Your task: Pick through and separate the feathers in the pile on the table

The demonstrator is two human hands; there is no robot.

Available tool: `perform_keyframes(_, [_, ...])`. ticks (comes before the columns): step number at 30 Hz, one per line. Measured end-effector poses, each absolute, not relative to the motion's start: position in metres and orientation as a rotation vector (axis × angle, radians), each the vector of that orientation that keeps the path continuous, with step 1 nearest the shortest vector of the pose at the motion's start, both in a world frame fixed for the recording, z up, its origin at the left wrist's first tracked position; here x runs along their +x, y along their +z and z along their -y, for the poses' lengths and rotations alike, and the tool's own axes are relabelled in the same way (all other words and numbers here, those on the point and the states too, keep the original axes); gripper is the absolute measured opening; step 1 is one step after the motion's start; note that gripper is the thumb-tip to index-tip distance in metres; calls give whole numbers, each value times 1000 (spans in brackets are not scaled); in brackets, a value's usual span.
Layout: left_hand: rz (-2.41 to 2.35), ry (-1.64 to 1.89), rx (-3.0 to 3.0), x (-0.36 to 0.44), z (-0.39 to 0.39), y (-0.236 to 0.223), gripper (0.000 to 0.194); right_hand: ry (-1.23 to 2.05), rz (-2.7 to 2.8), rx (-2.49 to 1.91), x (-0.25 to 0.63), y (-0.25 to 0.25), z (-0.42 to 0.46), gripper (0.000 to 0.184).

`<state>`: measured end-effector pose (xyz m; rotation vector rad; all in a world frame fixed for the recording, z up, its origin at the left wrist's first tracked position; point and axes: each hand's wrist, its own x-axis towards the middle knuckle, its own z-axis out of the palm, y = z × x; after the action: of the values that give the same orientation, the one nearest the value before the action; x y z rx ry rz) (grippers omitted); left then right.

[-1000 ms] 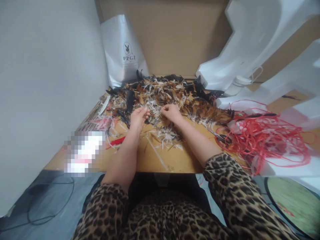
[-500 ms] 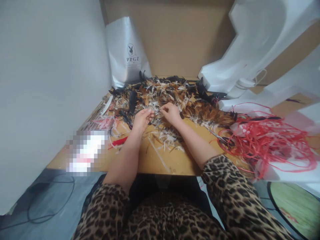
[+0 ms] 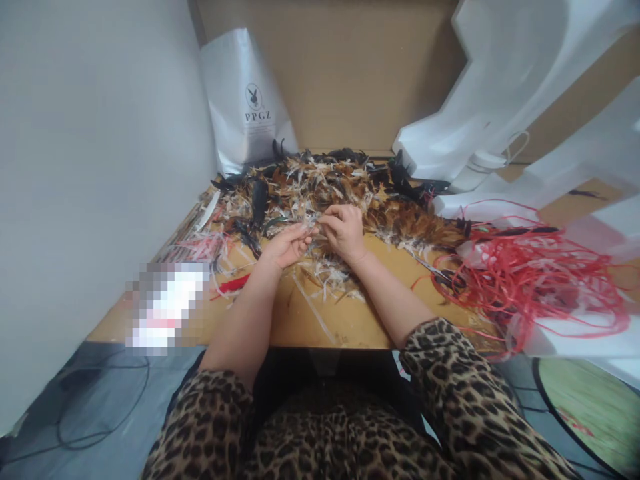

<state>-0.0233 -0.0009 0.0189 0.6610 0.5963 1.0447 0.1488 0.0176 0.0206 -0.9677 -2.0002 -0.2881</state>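
My left hand (image 3: pixel 289 245) is closed in a pinch, palm partly turned up, at the near edge of a heap of brown, white and black feathers (image 3: pixel 325 180). Close beside it, my right hand (image 3: pixel 344 232) pinches with thumb and forefinger, its fingertips almost meeting the left ones. Whitish wisps, apparently feather, show at the left fingertips; what the right fingers hold is too small to make out. Loose pale feathers (image 3: pixel 330 275) lie on the table just below the hands.
Scissors (image 3: pixel 440 272) lie right of my arm, beside a tangle of red plastic strips (image 3: pixel 535 287). A silver-white bag (image 3: pixel 250 113) stands at the back left. A red strip (image 3: pixel 234 283) lies on the yellowish table (image 3: pixel 295 327). White foam-like pieces (image 3: pixel 480 80) stand at right.
My left hand has turned its palm more upward and sits slightly lower. The right hand has rotated, fingers curled over toward the left fingertips. The view has shifted a little.
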Motion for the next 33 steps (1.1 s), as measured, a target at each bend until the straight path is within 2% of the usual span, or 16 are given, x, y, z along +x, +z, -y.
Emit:
perform_keyframes(8, [-602,1003,700,-22,1,16,6,-318,1990,-991,150,18,-17,17])
perform_keyframes(13, [-666,1139,757,-19,-3,14,8,-172,1799,-1007,147,20,-16,16])
perform_keyframes(17, [-704,1317,774,-17,-7,13,16,188,1537,-1047,143,24,-17,23])
perform_keyframes(21, [-729,1370,848,-15,-6,14,19,824,1378,-1079,137,26,-16,34])
perform_keyframes(25, [-771,1301,958,-10,-1,16,19,1327,1250,-1010,129,23,-15,36])
perform_keyframes(28, [-799,1258,977,-8,0,15,20,1457,1151,-955,128,22,-16,35])
perform_keyframes(33, [-837,1254,903,-12,-5,10,21,1312,1159,-981,134,22,-21,31])
